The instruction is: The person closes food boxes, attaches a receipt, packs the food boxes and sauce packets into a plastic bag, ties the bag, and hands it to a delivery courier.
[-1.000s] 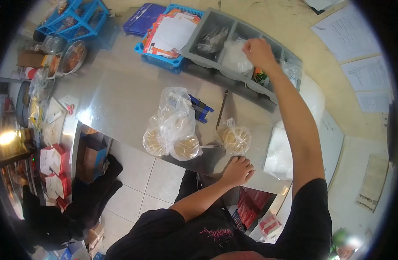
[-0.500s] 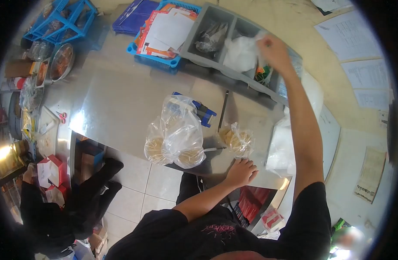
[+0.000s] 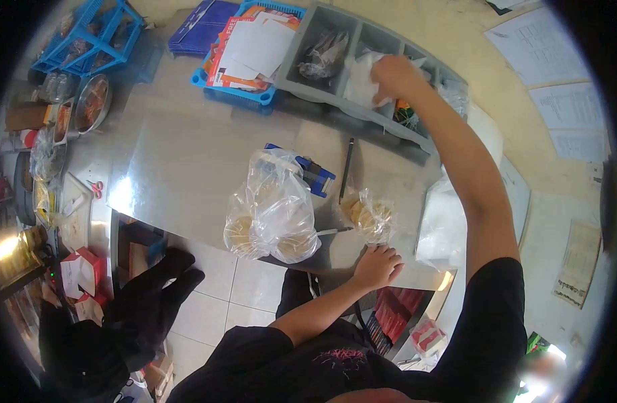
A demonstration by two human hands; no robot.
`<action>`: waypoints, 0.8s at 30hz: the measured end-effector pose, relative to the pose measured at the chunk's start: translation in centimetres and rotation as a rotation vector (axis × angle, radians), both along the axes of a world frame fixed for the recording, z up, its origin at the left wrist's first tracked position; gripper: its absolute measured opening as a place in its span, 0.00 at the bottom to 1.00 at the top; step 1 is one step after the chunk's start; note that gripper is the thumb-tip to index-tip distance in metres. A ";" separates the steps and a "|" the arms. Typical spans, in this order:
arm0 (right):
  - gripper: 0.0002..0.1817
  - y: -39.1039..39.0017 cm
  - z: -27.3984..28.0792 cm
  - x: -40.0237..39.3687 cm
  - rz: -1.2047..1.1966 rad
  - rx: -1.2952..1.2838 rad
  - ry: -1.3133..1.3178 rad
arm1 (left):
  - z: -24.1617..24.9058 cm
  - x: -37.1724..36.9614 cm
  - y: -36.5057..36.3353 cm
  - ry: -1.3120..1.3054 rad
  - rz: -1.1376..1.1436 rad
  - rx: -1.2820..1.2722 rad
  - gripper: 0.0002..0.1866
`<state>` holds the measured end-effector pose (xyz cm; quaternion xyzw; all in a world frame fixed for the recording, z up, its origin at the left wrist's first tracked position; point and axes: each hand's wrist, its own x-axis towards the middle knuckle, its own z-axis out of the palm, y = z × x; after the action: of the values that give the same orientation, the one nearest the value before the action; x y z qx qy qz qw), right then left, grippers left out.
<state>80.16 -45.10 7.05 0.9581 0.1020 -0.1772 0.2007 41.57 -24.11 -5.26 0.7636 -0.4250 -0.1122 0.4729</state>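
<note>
My right hand reaches into a middle compartment of the grey divided tray, its fingers closed on thin white plastic. Its fingertips are partly hidden. My left hand rests at the table's near edge with curled fingers, at the gathered end of a small clear plastic bag with yellowish contents. To its left stand larger clear plastic bags with pale brown contents. A blue and black tool lies partly behind them. A black pen and a white pen-like item lie nearby.
A blue basket holding papers and a purple stack stand at the back. White plastic sheets hang at the right edge. Red scissors, bowls and a blue rack are at left. Another person stands lower left.
My right hand has moved left and down onto the white plastic in the tray. My left hand and the bags on the table stay put. The other person has shifted slightly.
</note>
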 end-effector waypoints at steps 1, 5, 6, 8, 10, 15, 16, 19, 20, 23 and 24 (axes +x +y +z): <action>0.22 -0.1 -0.6 -0.3 -0.002 0.005 0.000 | 0.1 0.0 0.1 0.000 -0.002 0.005 0.10; 0.15 -0.8 -2.7 -0.5 0.153 0.109 -0.017 | 0.1 0.1 0.1 0.025 -0.011 0.023 0.10; 0.11 -1.1 -3.0 -0.3 0.066 0.128 -0.002 | 0.1 0.1 0.1 0.026 -0.019 0.029 0.10; 0.11 -1.0 -0.9 -0.4 0.016 0.210 -0.011 | 0.1 0.2 0.0 0.009 -0.006 0.015 0.11; 0.11 -1.2 0.2 -0.7 -0.037 0.295 -0.021 | 0.2 0.1 0.0 -0.009 0.004 0.002 0.11; 0.18 -2.7 -0.2 0.8 0.061 0.471 -0.001 | 0.1 0.1 0.0 -0.023 0.009 -0.009 0.10; 0.18 -2.4 0.1 0.9 0.060 0.470 -0.002 | 0.2 0.1 0.0 -0.023 0.007 -0.009 0.10; 0.22 -2.2 1.2 1.3 -0.032 0.456 0.106 | 0.3 0.1 0.1 -0.023 0.014 -0.012 0.10; 0.22 -2.3 1.3 1.3 0.037 0.444 0.024 | 0.3 0.0 0.1 -0.023 0.014 -0.016 0.10; 0.23 -3.6 1.2 3.1 0.076 0.427 -0.011 | 0.4 0.1 0.1 -0.020 0.016 -0.028 0.10; 0.24 -4.1 0.9 3.7 0.048 0.420 0.037 | 0.4 0.1 0.2 -0.018 0.018 -0.041 0.10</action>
<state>83.88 -49.20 7.98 0.9728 0.1630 -0.1647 -0.0011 41.70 -23.95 -4.84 0.7585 -0.4245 -0.0925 0.4857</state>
